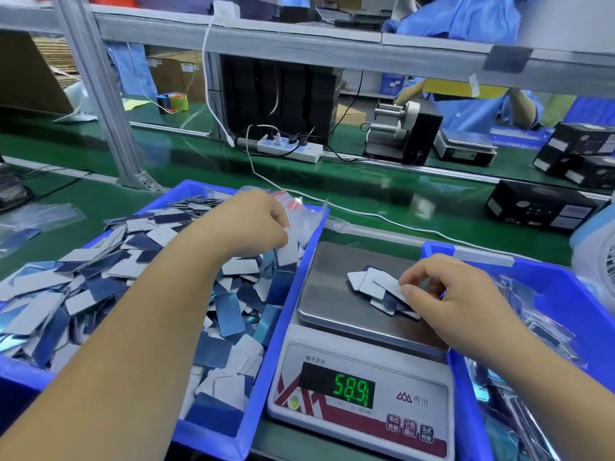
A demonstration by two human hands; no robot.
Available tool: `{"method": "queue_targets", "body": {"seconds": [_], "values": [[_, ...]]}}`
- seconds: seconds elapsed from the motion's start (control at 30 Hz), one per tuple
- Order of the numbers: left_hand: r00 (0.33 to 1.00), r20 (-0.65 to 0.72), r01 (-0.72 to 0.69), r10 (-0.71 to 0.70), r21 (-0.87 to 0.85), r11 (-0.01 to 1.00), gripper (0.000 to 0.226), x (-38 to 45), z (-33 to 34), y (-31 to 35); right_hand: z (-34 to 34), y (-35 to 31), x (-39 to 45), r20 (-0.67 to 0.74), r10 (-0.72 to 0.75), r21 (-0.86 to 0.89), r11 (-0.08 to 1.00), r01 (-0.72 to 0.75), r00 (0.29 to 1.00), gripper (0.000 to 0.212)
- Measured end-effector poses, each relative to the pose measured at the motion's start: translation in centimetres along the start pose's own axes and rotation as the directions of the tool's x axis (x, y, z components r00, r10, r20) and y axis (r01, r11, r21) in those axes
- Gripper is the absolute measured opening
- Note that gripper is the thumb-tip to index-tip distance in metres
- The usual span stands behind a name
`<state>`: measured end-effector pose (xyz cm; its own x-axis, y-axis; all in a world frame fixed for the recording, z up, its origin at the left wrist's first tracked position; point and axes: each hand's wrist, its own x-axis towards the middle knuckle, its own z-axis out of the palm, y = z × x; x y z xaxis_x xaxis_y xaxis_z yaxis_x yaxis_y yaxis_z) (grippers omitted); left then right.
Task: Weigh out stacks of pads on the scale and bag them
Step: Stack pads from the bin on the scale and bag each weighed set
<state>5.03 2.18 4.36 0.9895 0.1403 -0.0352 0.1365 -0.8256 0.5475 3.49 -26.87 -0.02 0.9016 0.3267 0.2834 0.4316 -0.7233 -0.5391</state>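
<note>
Pads under your right hand
Your right hand (446, 294) pinches the scale's pad stack (379, 287); your left hand (253, 224) grips a pad (289, 249).

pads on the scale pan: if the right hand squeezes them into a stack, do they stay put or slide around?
Likely slide: the pads lie fanned on a smooth metal pan, and some faces look glossy. Probably stiff and light: they hold flat, thin shapes. The right hand pinching one edge may splay them.

left fingertips (283, 221) hidden behind bag (304, 217); scale (362, 371) readout's last digit blurred; right bin (565, 294) cut off.
</note>
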Motion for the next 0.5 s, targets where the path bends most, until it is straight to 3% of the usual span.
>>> {"method": "queue_targets", "body": {"seconds": [0.1, 0.27, 0.4, 0.5], "values": [[0.990, -0.137, -0.042, 0.027, -0.106, 0.993, 0.017, 0.1, 0.0, 0.5, 0.0, -0.1, 0.0, -0.009, -0.008, -0.009, 1.000, 0.008, 1.000, 0.021], [0.965, -0.244, -0.172, 0.096, -0.312, 0.934, 0.018, -0.1, 0.8, 3.3, -0.2, 0.0, 0.1, -0.062, 0.009, 0.000, 1.000, -0.009, 0.998, 0.027], [0.969, -0.168, -0.240, 0.180, -0.493, 0.836, 0.022, -0.6, 3.0, 6.4, -0.6, 0.2, 0.4, -0.121, 0.075, 0.011, 0.997, -0.074, 0.990, 0.026], [0.976, -0.046, -0.208, 0.213, -0.488, 0.848, 0.020, -0.6, 5.6, 8.1, -1.1, 0.8, 0.9, -0.172, 0.140, 0.018, 0.990, -0.139, 0.975, 0.024]]}}
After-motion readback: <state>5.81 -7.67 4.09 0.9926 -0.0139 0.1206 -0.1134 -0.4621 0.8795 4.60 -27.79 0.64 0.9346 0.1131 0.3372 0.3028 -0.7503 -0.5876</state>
